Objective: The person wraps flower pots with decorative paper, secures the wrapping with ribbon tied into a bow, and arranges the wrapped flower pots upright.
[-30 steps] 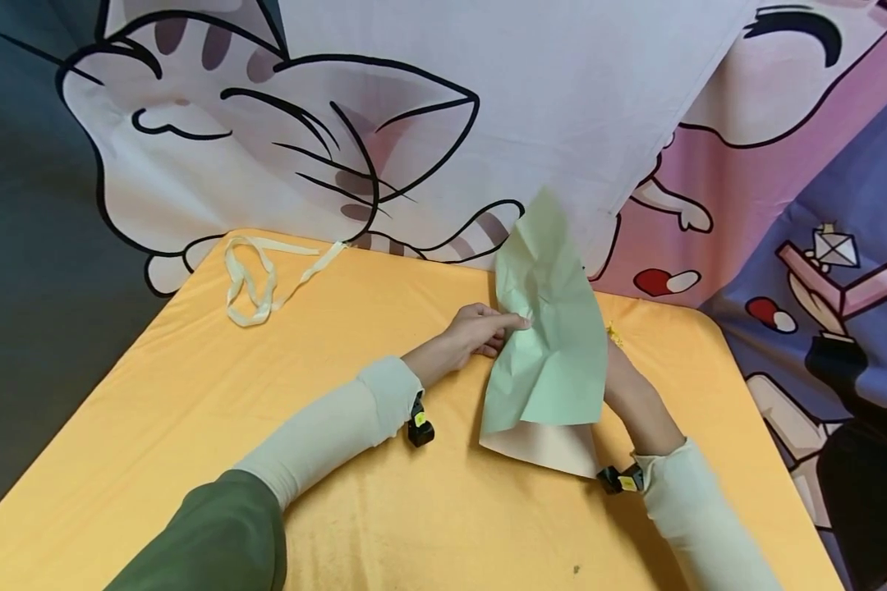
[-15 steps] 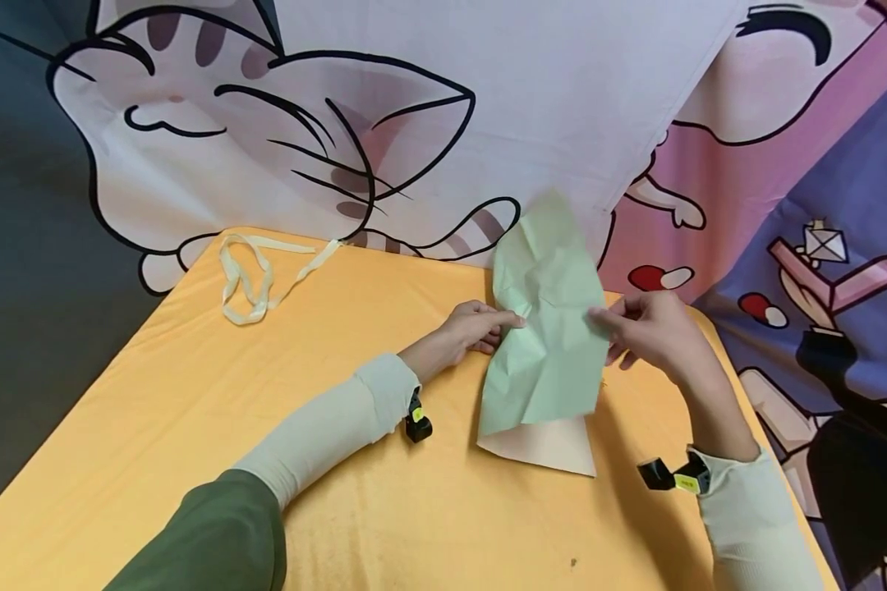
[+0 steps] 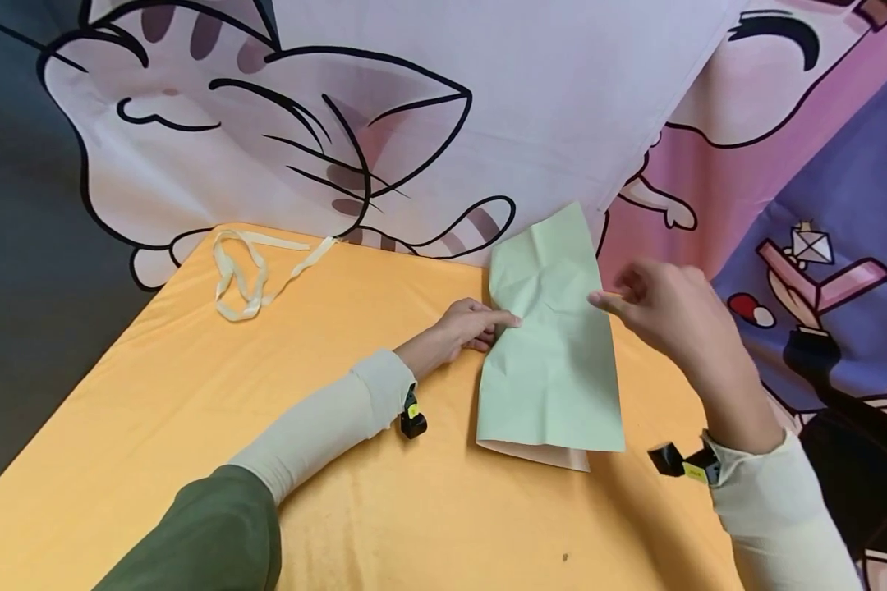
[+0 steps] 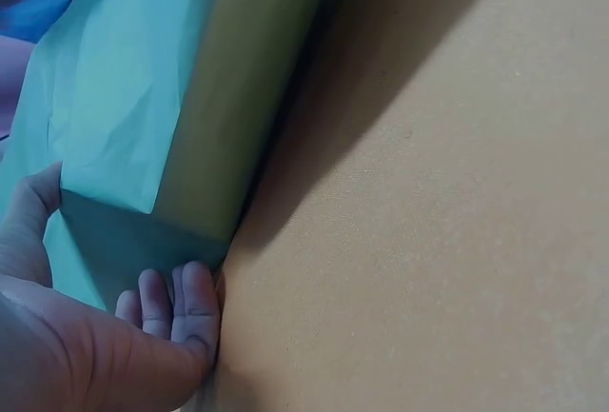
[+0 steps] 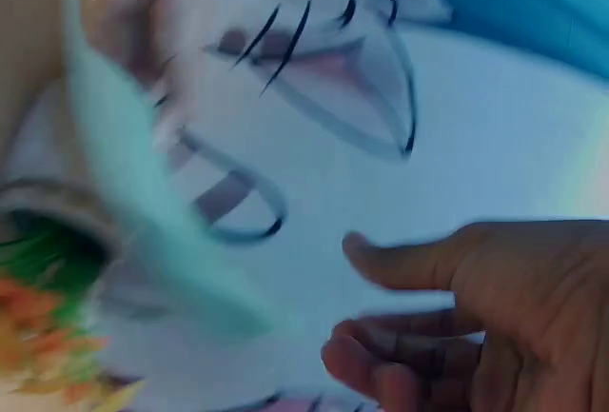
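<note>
A creased pale-green sheet of wrapping paper (image 3: 550,353) stands folded over on the table, its pale inner side showing at the lower edge. My left hand (image 3: 467,330) pinches its left edge, thumb on the front; the left wrist view shows the fingers (image 4: 196,303) curled at the lower corner. Just off the paper's right edge is my right hand (image 3: 668,316), held up with thumb and fingers loosely bent. In the right wrist view a gap separates that hand from the blurred paper (image 5: 124,136). Orange flowers (image 5: 43,336) with green leaves show beyond the paper there, hidden in the head view.
A tangled cream ribbon (image 3: 240,279) lies at the table's far left corner. Yellow cloth covers the table (image 3: 384,509). Behind it hangs a cartoon-printed curtain (image 3: 562,98).
My right hand has come out from behind the paper, held its right edge, then moved off to the right. The paper's right side has spread flatter. My left hand keeps its hold.
</note>
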A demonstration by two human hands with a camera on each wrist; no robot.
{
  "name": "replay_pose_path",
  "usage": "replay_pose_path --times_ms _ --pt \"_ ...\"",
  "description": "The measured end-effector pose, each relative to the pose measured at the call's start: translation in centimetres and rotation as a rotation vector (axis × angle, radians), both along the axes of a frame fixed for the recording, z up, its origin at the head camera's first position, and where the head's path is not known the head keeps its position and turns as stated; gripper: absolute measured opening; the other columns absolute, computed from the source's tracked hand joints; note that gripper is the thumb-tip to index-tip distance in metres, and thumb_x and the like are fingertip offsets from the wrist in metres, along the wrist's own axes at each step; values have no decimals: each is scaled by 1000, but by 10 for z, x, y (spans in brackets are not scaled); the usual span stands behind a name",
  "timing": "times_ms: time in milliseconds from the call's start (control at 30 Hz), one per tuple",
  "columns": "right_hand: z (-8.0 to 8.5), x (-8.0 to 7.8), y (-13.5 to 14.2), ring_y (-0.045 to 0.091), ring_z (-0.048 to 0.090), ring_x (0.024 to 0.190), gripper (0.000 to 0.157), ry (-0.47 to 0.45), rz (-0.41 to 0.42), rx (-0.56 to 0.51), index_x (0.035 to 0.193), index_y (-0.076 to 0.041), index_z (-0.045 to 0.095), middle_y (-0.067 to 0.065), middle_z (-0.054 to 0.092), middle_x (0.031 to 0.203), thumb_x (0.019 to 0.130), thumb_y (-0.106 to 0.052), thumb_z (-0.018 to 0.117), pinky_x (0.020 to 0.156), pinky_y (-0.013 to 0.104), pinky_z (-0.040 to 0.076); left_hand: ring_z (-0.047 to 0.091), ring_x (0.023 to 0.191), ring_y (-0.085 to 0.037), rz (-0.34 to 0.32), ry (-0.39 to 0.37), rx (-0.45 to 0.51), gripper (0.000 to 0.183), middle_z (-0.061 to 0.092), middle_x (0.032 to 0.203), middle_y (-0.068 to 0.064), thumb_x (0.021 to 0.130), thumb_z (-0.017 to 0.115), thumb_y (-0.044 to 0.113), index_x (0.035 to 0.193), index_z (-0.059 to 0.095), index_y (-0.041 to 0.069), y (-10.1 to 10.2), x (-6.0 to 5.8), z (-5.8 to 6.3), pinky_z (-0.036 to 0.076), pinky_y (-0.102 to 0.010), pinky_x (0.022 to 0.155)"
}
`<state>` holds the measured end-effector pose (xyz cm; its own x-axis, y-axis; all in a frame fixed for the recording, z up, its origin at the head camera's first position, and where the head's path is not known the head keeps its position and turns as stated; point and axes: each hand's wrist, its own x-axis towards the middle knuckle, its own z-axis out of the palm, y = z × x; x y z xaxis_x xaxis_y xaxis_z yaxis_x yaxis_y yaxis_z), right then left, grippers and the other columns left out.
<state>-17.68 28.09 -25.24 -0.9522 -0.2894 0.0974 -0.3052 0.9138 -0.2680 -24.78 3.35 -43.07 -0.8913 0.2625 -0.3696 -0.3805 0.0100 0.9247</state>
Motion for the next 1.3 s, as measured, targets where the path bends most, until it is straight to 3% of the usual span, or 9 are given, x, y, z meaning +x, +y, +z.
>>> replay_pose_path --times_ms 100,233,433,567,700,867,1000,1167,1300 --pt "8 -11 -38 32 78 101 31 81 252 96 121 -6 80 12 83 112 103 -30 87 87 52 65 63 92 -17 -3 11 4 42 63 100 -1 88 98 36 105 67 14 -1 -2 1 62 -30 79" --pt "-15 -36 -66 44 61 149 66 -119 451 225 156 -3 64 21 67 158 102 -34 87 121 62 53 64 86 -16 -22 26 15 34 62 90 0 94 90 32 86 62 15 -1 -5 0 60 -28 74" --pt "-74 -52 -43 48 20 175 119 -315 392 330 179 -2 22 23 22 187 96 -58 87 139 69 24 65 91 -15 -24 -5 -21 40 66 98 0 89 95 36 103 64 15 0 -3 -2 62 -27 76" --pt "-97 -51 -29 50 38 167 122 -318 354 311 181 -4 14 24 23 187 98 -64 80 135 71 33 64 94 -17 -28 -11 -38 50 65 104 -2 87 98 40 109 63 13 -3 -2 -2 63 -29 80" --pt "-106 -51 -26 52 55 154 124 -298 307 297 182 -8 13 25 33 183 96 -68 81 126 69 46 61 90 -17 -36 4 -39 44 62 98 -1 88 97 38 93 61 15 -5 -2 0 62 -30 79" --pt "-116 -52 -27 50 56 154 142 -227 280 353 180 -4 17 27 46 176 81 -73 92 125 71 46 58 77 -12 -37 -8 -36 51 60 79 2 89 96 35 67 52 21 -1 -4 -1 59 -26 68" --pt "-124 -52 -27 46 62 150 146 -155 253 406 177 -2 24 26 56 169 73 -73 98 123 70 48 56 74 -12 -25 13 -41 54 57 83 4 88 97 36 73 48 18 2 -3 -1 57 -24 69" --pt "-127 -48 -28 42 63 149 147 -113 220 406 176 -2 28 24 58 168 70 -75 99 122 71 48 49 100 -20 -22 243 -135 61 47 111 -1 85 100 34 106 46 15 0 -1 2 44 -35 90" --pt "-127 -44 -30 42 56 157 148 -88 206 412 174 2 28 25 55 170 69 -76 99 125 72 45 48 134 -26 -180 593 -289 44 58 135 -6 92 94 26 122 64 13 0 -11 9 40 -47 115"
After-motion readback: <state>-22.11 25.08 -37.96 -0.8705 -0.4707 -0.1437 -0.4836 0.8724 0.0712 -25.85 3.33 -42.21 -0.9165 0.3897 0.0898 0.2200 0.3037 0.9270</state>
